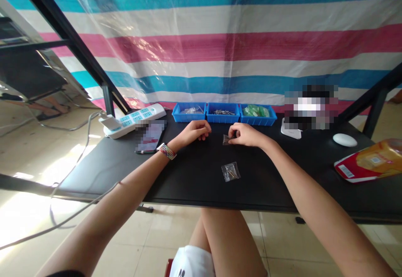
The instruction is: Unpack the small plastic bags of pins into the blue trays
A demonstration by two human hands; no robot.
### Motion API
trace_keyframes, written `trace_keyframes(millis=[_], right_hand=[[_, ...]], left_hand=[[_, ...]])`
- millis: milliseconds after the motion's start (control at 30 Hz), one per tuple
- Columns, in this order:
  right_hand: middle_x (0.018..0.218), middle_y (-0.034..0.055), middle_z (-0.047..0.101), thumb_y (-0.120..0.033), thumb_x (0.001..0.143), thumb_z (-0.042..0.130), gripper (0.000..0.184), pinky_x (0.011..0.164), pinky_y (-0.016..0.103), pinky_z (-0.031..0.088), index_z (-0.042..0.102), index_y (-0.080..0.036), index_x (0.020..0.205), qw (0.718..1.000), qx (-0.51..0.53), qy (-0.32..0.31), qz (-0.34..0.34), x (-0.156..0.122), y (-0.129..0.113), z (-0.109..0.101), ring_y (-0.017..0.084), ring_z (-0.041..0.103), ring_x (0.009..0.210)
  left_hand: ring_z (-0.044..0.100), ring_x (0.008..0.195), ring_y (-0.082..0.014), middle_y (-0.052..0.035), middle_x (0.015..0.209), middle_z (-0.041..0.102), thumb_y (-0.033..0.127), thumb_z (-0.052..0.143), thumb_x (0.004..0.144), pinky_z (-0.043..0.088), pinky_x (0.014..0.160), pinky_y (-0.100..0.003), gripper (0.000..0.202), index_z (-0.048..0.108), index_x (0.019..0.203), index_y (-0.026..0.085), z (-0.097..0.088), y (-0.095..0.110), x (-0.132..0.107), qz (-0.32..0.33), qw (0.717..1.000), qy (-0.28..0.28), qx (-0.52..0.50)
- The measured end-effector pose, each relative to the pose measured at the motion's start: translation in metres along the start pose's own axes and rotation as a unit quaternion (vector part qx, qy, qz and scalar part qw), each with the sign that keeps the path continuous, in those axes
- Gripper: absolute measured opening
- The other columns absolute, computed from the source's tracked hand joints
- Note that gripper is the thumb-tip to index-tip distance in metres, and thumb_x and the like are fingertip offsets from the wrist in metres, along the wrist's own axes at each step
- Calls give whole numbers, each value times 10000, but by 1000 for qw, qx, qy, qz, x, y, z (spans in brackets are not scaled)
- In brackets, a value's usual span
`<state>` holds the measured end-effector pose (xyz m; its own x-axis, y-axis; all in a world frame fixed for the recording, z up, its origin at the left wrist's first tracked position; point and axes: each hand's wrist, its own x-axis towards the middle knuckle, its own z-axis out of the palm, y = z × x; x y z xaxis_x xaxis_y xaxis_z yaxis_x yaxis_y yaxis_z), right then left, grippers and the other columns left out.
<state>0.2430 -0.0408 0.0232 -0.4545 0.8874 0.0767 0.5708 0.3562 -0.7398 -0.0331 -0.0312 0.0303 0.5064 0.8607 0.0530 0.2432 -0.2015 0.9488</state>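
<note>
My right hand pinches a small clear plastic bag just above the black table; the bag's contents are too small to make out. To its left, my left hand hangs with curled fingers, and whatever lies between them is hidden. Nearer the front edge lies another small clear bag with thin metal pieces inside. Behind my hands stand three blue bins in a row: the left bin with clear plastic bags, the middle bin with small metal pieces, the right bin with green-and-clear packets.
On the left of the table are a white power strip with a plugged-in charger and a phone. A white oval object and a red-and-orange bottle lie at right. A striped sheet hangs behind.
</note>
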Motion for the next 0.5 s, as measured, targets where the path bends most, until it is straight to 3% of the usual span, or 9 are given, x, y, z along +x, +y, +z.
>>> trace_keyframes(millis=[133, 233, 333, 500], right_hand=[[701, -27, 614, -416, 719, 862, 335, 616, 290, 424, 605, -209, 773, 984, 174, 31, -21, 3, -12, 17, 148, 551, 624], [716, -26, 614, -436, 724, 866, 353, 604, 291, 441, 599, -219, 802, 968, 237, 77, -44, 5, -22, 33, 154, 556, 639], [763, -6, 653, -379, 779, 829, 259, 662, 314, 477, 628, -218, 811, 965, 223, 116, -71, 3, -30, 44, 164, 581, 677], [835, 22, 654, -270, 886, 736, 115, 659, 314, 479, 651, -225, 823, 961, 112, 221, -124, -3, -39, 47, 168, 594, 691]], left_hand=[[619, 608, -120, -33, 749, 684, 551, 685, 914, 446, 555, -218, 407, 698, 909, 144, 2, 2, -1, 7, 1000, -16, -2], [627, 612, -128, -45, 754, 694, 664, 666, 922, 460, 572, -234, 524, 700, 881, 142, 4, 2, -1, 9, 999, -34, -20], [615, 590, -134, -61, 685, 685, 714, 619, 942, 458, 584, -248, 603, 693, 775, 139, 5, 1, 0, 1, 999, -45, -28], [598, 552, -145, -81, 560, 642, 706, 570, 976, 461, 597, -268, 680, 696, 635, 132, 6, 4, -2, -15, 998, -65, -6]])
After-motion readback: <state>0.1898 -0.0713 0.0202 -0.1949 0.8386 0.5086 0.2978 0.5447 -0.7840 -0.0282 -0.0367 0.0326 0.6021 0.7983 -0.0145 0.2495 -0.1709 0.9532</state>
